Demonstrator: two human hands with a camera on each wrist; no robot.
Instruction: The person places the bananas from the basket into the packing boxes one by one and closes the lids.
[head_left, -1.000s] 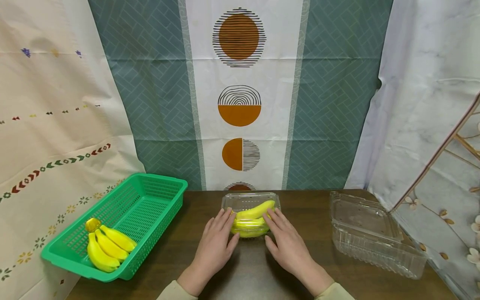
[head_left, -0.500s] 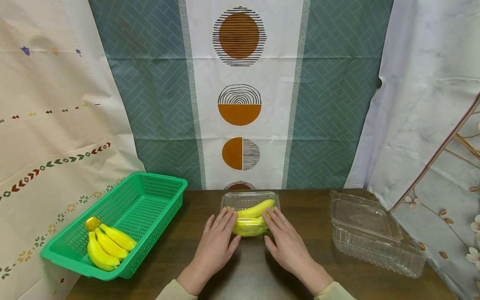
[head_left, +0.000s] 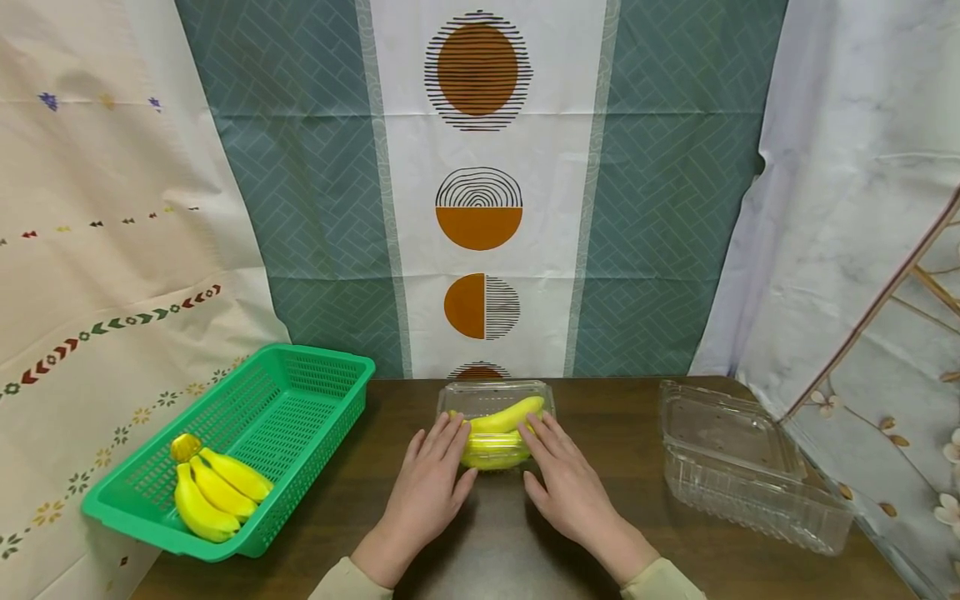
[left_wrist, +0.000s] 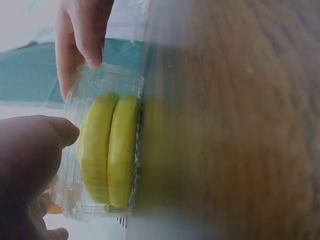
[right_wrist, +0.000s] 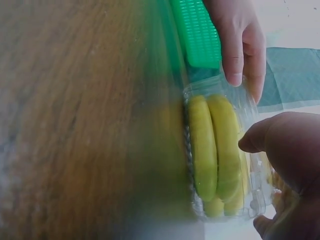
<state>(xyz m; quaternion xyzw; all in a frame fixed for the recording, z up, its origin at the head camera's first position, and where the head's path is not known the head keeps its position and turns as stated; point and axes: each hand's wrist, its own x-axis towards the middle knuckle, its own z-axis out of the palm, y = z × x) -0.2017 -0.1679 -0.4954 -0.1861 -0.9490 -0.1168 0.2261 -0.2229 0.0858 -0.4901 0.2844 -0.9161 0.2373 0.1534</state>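
Left hand (head_left: 427,483): fingers extended, not curled round anything, resting along the left side of a clear plastic box (left_wrist: 119,75); thumb apart from the fingers, toward the box's near side

Right hand (head_left: 570,483): same pose mirrored, fingers extended along the box's right side, thumb apart, likewise unclamped

Box: on the table, centre, between the hands; a clear panel (head_left: 465,402) with small holes at its far side

Bananas (head_left: 506,414), yellow: inside the box, several together, one lying slantwise on top, its right end higher and pointing to the far right

Sleeves (head_left: 352,581), pale, one at each wrist, near edge

Table (head_left: 622,412): brown, wood-grained

Basket (head_left: 300,425): green, perforated, at the left; a banana bunch (head_left: 217,496) of three visible fruits in its near end

Clear container (head_left: 757,504): at the right, well apart from the hands

Backdrop (head_left: 667,250): teal and white, orange circles, far side

Cloths: cream patterned (head_left: 112,275) at left, pale floral (head_left: 847,125) at right
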